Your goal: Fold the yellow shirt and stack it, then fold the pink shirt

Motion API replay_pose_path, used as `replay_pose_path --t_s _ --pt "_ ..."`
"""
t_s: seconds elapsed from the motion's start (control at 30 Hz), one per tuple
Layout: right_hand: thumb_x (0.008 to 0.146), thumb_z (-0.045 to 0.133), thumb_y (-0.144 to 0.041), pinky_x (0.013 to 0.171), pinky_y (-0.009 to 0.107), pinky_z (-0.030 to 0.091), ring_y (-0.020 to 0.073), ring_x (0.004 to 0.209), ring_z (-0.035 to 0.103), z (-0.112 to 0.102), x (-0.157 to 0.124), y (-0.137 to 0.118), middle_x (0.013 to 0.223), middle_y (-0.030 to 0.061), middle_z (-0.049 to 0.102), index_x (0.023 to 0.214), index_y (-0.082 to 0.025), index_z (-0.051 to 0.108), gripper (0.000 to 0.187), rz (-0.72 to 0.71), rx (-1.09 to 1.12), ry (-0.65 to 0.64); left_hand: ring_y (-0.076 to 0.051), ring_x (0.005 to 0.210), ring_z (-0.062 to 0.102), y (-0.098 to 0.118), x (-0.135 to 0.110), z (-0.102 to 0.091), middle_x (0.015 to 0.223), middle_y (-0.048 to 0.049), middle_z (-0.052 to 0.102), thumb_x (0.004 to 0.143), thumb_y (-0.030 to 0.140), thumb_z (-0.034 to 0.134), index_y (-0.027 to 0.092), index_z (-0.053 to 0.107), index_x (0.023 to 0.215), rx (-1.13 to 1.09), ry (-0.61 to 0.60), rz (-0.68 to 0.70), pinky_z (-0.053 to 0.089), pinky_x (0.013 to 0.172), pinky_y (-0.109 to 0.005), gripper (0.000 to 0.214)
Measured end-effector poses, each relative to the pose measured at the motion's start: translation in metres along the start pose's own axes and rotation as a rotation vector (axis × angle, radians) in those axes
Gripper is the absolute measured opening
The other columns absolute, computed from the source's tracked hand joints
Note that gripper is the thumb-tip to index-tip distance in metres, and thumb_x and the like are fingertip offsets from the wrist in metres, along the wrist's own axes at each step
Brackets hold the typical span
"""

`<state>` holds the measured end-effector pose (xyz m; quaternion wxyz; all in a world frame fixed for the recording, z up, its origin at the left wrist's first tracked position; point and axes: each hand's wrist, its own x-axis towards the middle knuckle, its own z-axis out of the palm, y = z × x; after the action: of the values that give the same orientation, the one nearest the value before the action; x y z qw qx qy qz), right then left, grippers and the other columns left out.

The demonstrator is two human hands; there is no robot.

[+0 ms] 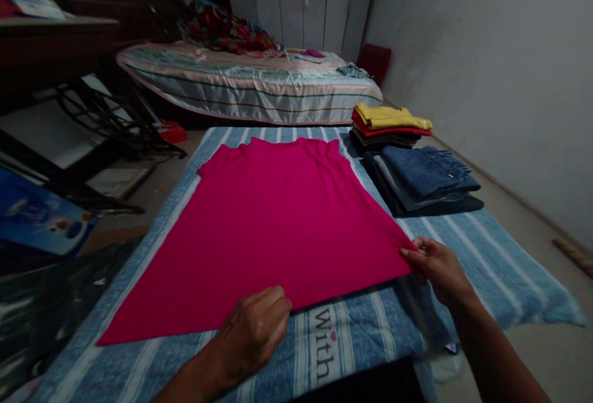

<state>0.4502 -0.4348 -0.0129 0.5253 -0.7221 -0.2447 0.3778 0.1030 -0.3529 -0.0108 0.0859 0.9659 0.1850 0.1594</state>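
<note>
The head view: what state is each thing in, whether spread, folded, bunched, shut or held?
Pink garment: spread out, slightly wrinkled.
Right hand: pinching the garment's near right corner.
Left hand: curled at the near hem; grip unclear.
Striped cloth: spread beneath the garment.
Blue denim: folded, atop the nearer stack.
Yellow garment: folded, atop the farther stack.
Patterned blanket: bunched up.
Wardrobe doors: apparently shut.

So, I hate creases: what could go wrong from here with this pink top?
The right hand pinches the pink top by a corner; pulling harder might stretch it. Wrinkles near its far end could be pressed in. Folded denim lies near the top's right edge; a sweep might nudge it.
</note>
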Motion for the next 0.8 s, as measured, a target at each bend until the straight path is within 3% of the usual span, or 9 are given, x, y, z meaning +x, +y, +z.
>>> replay_pose_path --t_s 0.17,0.3,0.4,0.47,0.53,0.6,0.67,0.73,0.8 --pt "0.058 0.071 -0.04 0.034 0.019 0.024 0.0083 0.036 0.04 0.0 0.002 0.012 0.045 -0.0077 0.05 0.067 -0.022 0.045 0.033 0.033 -0.176 -0.046 -0.013 0.057 0.045 0.001 -0.005 0.006 0.069 -0.0009 0.053 0.086 0.005 0.038 0.02 0.046 0.074 0.024 -0.082 -0.002 0.032 0.054 -0.027 0.021" --pt "0.063 0.065 -0.043 0.04 0.022 0.033 0.0142 0.046 0.053 0.001 0.007 0.02 0.055 -0.0031 0.061 0.078 -0.022 0.051 0.029 -0.007 -0.271 -0.102 -0.013 0.058 0.048 0.001 -0.003 0.006 0.069 -0.0007 0.055 0.084 0.006 0.041 0.019 0.048 0.073 0.007 -0.147 -0.01 0.032 0.053 -0.026 0.018" --pt "0.066 0.062 -0.043 0.044 0.023 0.035 0.0155 0.05 0.056 -0.001 0.01 0.024 0.056 -0.0027 0.061 0.084 -0.021 0.054 0.029 -0.063 -0.384 -0.117 -0.011 0.057 0.05 -0.001 0.005 0.0 0.069 0.0004 0.056 0.085 0.01 0.045 0.019 0.05 0.072 -0.057 -0.209 -0.029 0.032 0.05 -0.024 0.017" --pt "0.068 0.059 -0.043 0.046 0.023 0.034 0.0151 0.05 0.055 -0.002 0.011 0.026 0.056 -0.003 0.061 0.086 -0.021 0.055 0.029 -0.087 -0.432 -0.134 -0.01 0.055 0.05 -0.005 0.012 -0.004 0.066 0.0011 0.056 0.088 0.013 0.045 0.019 0.05 0.069 -0.094 -0.201 -0.034 0.034 0.049 -0.023 0.021" --pt "0.07 0.057 -0.043 0.047 0.023 0.034 0.0149 0.05 0.054 -0.003 0.012 0.028 0.055 -0.0033 0.06 0.087 -0.02 0.055 0.029 -0.103 -0.457 -0.147 -0.01 0.059 0.055 -0.011 0.02 -0.006 0.067 0.0001 0.058 0.091 0.014 0.041 0.018 0.053 0.071 -0.089 -0.101 -0.041 0.041 0.053 -0.021 0.024" --pt "0.071 0.056 -0.043 0.048 0.024 0.033 0.0149 0.051 0.053 -0.003 0.012 0.03 0.055 -0.0036 0.059 0.088 -0.02 0.056 0.029 -0.108 -0.477 -0.153 -0.013 0.076 0.062 -0.017 0.027 -0.002 0.081 -0.004 0.065 0.092 0.013 0.039 0.017 0.059 0.083 -0.042 0.053 -0.031 0.05 0.069 -0.023 0.022" --pt "0.071 0.056 -0.042 0.049 0.024 0.033 0.0152 0.053 0.053 -0.003 0.013 0.032 0.056 -0.0035 0.059 0.089 -0.02 0.056 0.028 -0.102 -0.503 -0.16 -0.018 0.103 0.061 -0.023 0.03 0.005 0.107 -0.0094 0.067 0.092 0.013 0.041 0.016 0.061 0.102 0.034 0.157 -0.01 0.051 0.09 -0.031 0.023" --pt "0.073 0.055 -0.042 0.051 0.024 0.034 0.0155 0.054 0.054 -0.003 0.014 0.034 0.058 -0.003 0.059 0.09 -0.02 0.057 0.028 -0.102 -0.547 -0.172 -0.023 0.124 0.051 -0.027 0.03 0.015 0.13 -0.0109 0.058 0.09 0.015 0.047 0.018 0.059 0.118 0.111 0.132 0.019 0.046 0.101 -0.039 0.031" --pt "0.074 0.054 -0.041 0.052 0.024 0.034 0.0157 0.056 0.054 -0.004 0.015 0.035 0.06 -0.0026 0.06 0.09 -0.02 0.058 0.027 -0.108 -0.604 -0.181 -0.025 0.132 0.043 -0.028 0.029 0.023 0.141 -0.0095 0.05 0.088 0.02 0.053 0.021 0.052 0.13 0.176 0.037 0.051 0.044 0.103 -0.042 0.042"
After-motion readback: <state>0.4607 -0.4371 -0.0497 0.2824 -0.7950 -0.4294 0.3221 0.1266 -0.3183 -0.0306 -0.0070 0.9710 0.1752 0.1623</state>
